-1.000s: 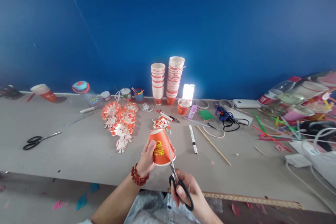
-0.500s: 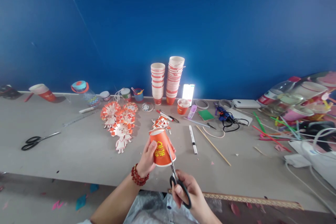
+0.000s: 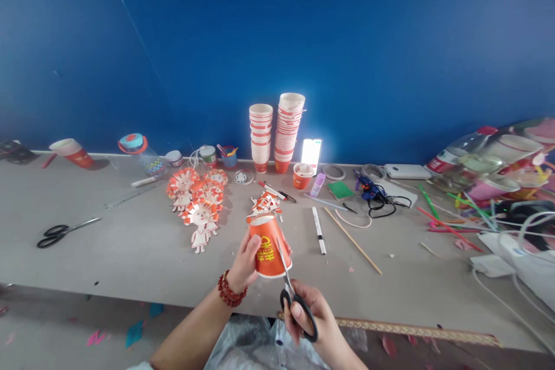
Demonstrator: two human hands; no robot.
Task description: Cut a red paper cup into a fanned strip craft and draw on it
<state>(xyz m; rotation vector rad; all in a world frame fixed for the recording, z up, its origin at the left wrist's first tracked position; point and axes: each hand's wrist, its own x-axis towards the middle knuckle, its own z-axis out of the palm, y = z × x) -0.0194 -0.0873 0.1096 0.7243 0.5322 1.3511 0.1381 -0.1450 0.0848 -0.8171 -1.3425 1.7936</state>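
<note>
Near the front edge of the bench (image 3: 143, 266), the left hand (image 3: 246, 260) grips a cup (image 3: 271, 254), the right hand (image 3: 310, 318) scissors (image 3: 313, 324) at its rim; light, steady pressure should avoid dents.

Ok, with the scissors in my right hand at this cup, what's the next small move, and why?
I'd probably squeeze the scissors for one short snip from the rim: a blade shows across the orange cup, your right hand grips the handles, and your left hand steadies the cup, its thumb clear of that blade.
</note>
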